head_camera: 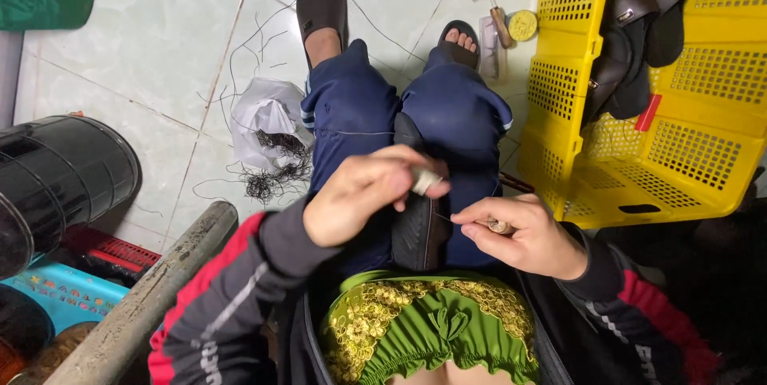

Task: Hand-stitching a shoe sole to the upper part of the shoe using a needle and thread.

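Green gathered cloth [435,329] with yellow lace lies on the lap, closest to the viewer. Just beyond it, a black shoe sole [415,225] stands clamped between the knees. Left hand [363,193], above the sole, pinches a small pale wrapped piece [426,181] at its fingertips. Right hand [523,233], right of the sole, grips a small tool handle [501,228]; thin thread runs to the sole. Yellow crate [703,153] sits well right of the sole.

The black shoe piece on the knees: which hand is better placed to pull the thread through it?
Probably the right hand: it pinches the thread beside the black shoe piece. The left hand already holds a small pale object above it.
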